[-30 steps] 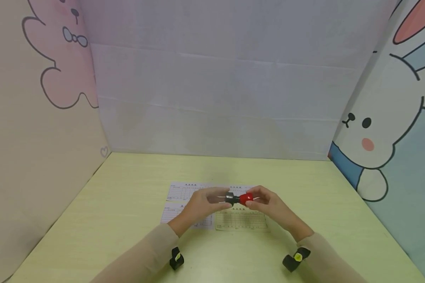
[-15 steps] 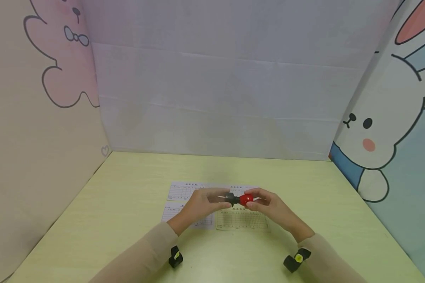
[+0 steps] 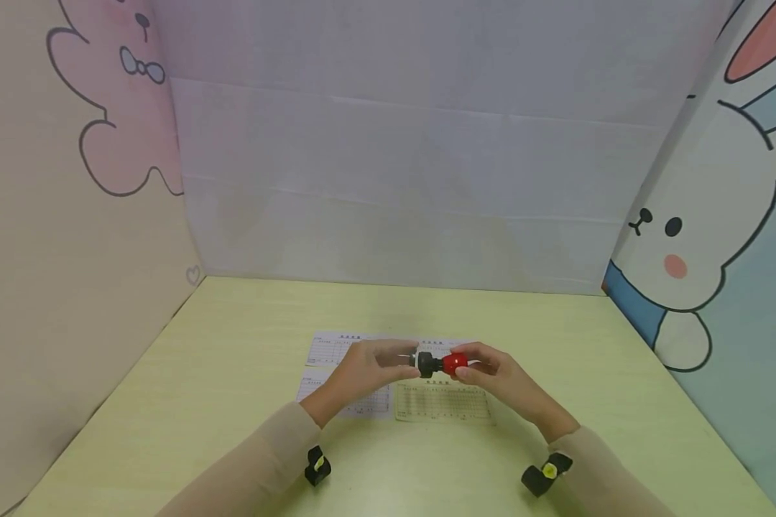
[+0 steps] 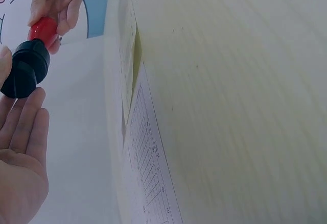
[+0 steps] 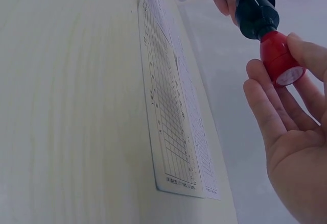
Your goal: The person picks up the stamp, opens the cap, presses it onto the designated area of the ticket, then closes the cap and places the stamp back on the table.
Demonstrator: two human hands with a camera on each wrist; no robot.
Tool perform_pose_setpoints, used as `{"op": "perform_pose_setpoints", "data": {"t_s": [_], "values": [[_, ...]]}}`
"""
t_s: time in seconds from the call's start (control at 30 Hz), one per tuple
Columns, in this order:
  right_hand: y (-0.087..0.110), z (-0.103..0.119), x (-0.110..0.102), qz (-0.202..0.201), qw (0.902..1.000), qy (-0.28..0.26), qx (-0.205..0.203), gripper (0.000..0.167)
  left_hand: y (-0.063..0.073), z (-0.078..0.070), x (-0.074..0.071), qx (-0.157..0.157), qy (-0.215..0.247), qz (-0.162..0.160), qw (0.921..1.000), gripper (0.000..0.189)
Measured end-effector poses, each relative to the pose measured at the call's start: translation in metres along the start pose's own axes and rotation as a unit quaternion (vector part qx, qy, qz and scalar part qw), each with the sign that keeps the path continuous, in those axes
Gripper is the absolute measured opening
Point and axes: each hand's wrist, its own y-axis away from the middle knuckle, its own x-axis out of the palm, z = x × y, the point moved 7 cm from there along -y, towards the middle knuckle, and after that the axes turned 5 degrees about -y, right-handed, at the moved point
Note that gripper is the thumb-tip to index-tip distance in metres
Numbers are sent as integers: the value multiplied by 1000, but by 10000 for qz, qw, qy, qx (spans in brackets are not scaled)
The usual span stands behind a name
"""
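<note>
Stamp (image 3: 437, 365), black end (image 3: 425, 364) pinched by the left hand (image 3: 366, 368), red end (image 3: 454, 363) by the right hand (image 3: 498, 372), could drop onto the papers (image 3: 442, 403); either pinch loosening might cause it.

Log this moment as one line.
left hand: holds black part | right hand: holds red part | state: end to end, raised above printed slips

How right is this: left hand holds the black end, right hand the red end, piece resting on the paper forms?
Not quite: the black-and-red piece isn't resting on the paper forms; the right wrist view shows it held clear above them. The rest stands: left hand holds the black end, right hand the red end.
</note>
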Motion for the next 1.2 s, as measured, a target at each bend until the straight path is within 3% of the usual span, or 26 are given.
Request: {"op": "perform_pose_setpoints", "data": {"t_s": [0.33,0.73,1.2], "values": [[0,0,-3,-120,9999,-25,79,47,1,7,-5,-163,36,-155,9997,54],[3,1,-6,-168,9998,-43,29,45,3,8,-10,-24,17,-342,9994,49],[4,-2,-10,-236,9996,-111,121,46,7,16,-24,-340,96,-509,9981,51]]}}
